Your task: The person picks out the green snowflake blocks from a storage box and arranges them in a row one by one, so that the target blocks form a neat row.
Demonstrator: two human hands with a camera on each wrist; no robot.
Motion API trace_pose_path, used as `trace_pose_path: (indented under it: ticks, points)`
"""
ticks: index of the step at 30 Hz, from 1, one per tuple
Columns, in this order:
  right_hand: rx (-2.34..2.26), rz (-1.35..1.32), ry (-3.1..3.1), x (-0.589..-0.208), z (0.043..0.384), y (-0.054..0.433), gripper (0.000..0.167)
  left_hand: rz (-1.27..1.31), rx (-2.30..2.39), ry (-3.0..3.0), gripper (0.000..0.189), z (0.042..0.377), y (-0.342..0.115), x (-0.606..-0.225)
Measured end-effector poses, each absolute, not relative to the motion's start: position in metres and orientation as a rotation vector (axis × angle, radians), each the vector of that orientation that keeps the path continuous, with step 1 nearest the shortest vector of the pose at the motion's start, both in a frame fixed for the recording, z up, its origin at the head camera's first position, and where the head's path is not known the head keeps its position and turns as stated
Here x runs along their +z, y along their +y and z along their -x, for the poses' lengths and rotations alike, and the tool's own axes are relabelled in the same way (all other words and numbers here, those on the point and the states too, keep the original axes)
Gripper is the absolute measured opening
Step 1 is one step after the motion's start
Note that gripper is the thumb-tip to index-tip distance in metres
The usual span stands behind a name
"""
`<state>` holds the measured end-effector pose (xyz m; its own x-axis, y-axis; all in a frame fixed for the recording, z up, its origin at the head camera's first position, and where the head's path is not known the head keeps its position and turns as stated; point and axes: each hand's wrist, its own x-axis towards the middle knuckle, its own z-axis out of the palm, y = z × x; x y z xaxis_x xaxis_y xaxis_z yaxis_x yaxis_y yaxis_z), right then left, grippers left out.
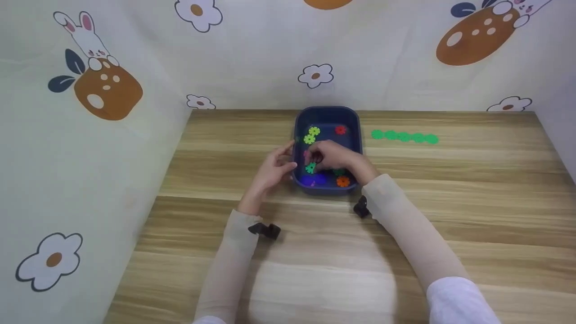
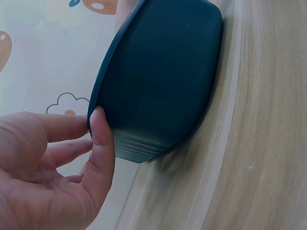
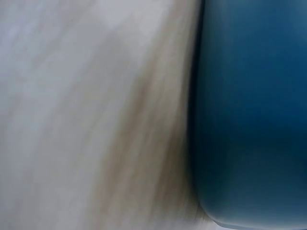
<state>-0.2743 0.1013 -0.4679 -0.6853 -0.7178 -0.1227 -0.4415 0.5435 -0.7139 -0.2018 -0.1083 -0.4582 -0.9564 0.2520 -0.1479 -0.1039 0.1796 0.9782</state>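
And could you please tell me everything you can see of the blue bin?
The blue bin is an open-topped rectangular container with rounded corners, a rim and smooth, plastic-looking walls, with ridges near one corner in the left wrist view. It stands upright on the wood-grain table, holding small flower-shaped pieces in several colours. The left hand touches its left rim; the right hand is inside, though whether it touches the bin is unclear.
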Motion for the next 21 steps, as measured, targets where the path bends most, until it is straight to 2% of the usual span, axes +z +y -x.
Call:
trace_pose_path:
  ticks: [14, 21]
  points:
    - [-1.110, 0.836, 2.337, -0.4674, 0.2749, 0.0998, 0.031, -0.141, 1.839, 2.174, 0.064, 0.2039, -0.1087, -0.4605]
    - [-1.187, 0.806, 2.314, -0.4658, 0.2747, 0.0998, 0.022, -0.115, 1.843, 2.159, 0.064, 0.2025, -0.1089, -0.4583]
